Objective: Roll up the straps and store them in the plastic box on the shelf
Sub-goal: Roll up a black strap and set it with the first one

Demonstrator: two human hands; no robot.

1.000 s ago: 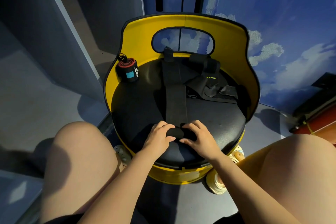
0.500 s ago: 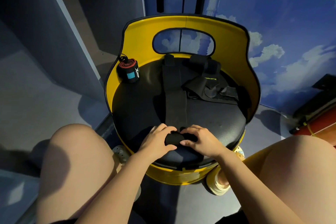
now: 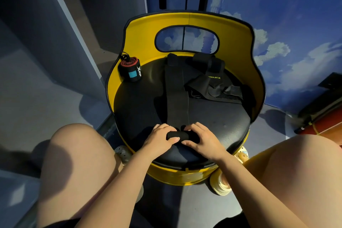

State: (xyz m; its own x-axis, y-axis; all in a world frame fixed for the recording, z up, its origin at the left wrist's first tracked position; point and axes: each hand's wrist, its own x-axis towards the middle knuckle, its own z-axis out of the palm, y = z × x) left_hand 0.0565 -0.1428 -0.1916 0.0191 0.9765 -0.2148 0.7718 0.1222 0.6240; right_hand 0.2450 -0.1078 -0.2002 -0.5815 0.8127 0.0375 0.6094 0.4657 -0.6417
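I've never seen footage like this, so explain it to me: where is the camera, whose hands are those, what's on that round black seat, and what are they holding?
There is no machine here. The camera is worn on a person's head and looks down past their knees. The left hand and right hand both grip the rolled end of a long black strap stretched across the black seat of a yellow chair. A finished red and black roll stands at the back left. More loose black straps lie in a heap at the back right. No plastic box shows.
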